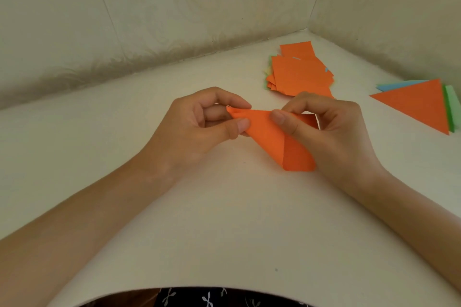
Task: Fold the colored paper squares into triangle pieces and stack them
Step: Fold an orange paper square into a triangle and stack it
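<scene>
An orange paper square [274, 141], bent over on itself but not creased flat, is held just above the white table [224, 219] at the centre. My left hand [199, 127] pinches its upper left corner between thumb and fingers. My right hand [331, 132] pinches its upper edge on the right side. A loose pile of unfolded squares [299, 75], orange on top with green and yellow edges showing, lies behind my right hand. A stack of folded triangles [419, 104], orange on top of blue and green pieces, lies at the far right.
Pale patterned walls [149, 20] meet in a corner behind the table at the upper right. The table's near edge curves in front of a dark patterned garment [212, 298] at the bottom.
</scene>
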